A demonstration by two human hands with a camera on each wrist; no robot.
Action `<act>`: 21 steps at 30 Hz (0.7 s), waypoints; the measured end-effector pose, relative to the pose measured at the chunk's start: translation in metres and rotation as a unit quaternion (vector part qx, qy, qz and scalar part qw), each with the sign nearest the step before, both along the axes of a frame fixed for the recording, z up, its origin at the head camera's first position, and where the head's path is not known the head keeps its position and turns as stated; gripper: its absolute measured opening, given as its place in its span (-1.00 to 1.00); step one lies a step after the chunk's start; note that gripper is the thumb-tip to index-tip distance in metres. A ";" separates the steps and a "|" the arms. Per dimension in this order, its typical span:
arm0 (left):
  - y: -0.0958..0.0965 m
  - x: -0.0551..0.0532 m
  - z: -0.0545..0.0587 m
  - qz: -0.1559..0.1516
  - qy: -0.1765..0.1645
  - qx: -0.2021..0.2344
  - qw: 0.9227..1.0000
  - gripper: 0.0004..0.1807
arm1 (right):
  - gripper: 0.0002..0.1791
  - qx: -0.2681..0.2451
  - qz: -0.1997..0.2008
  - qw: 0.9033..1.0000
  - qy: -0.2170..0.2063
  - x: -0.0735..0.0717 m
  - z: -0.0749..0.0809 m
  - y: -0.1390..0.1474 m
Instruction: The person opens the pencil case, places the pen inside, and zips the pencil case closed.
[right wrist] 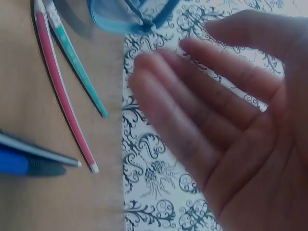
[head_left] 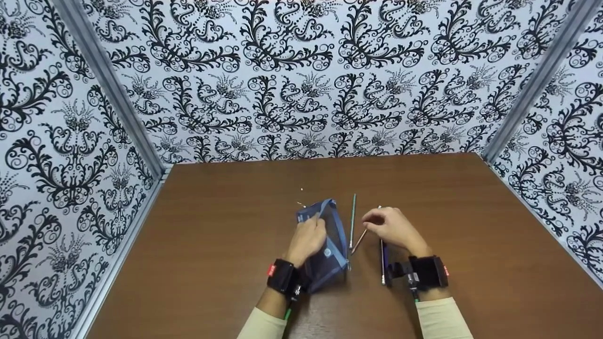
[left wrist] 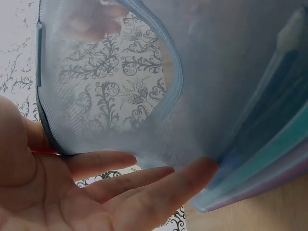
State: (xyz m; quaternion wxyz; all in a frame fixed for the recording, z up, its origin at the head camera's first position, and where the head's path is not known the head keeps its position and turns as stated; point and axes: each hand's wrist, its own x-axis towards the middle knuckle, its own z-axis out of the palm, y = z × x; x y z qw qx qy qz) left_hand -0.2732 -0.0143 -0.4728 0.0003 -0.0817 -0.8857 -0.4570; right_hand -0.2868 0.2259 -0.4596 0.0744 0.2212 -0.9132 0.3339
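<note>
One blue pouch (head_left: 325,264) is pinched in the left hand (head_left: 307,239), left of the loosely spread right hand (head_left: 395,230).

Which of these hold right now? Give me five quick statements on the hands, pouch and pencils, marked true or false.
1. The left hand holds the blue mesh pouch. True.
2. The teal pencil is inside the pouch. False: it lies on the table, outside the pouch.
3. The right hand grips a pencil. False: it holds nothing.
4. The pink pencil lies between the teal pencil and the blue pen. True.
5. The table has a black-and-white pattern. False: it is plain brown.
</note>
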 end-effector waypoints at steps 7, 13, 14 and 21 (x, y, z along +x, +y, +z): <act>0.000 0.000 0.000 -0.002 -0.006 0.004 1.000 -0.43 | -0.89 0.002 -0.094 0.992 -0.089 0.000 0.002 0.019; -0.001 0.002 -0.001 -0.001 0.003 0.008 1.000 -0.45 | -0.91 -0.022 -0.123 0.974 -0.187 0.001 -0.001 0.025; -0.001 0.002 -0.001 -0.001 0.003 0.009 1.000 -0.45 | -0.91 -0.025 -0.122 0.973 -0.196 0.001 -0.002 0.026; 0.000 0.001 -0.002 0.001 -0.004 0.006 1.000 -0.45 | -0.92 -0.014 -0.132 0.961 -0.243 0.001 -0.008 0.026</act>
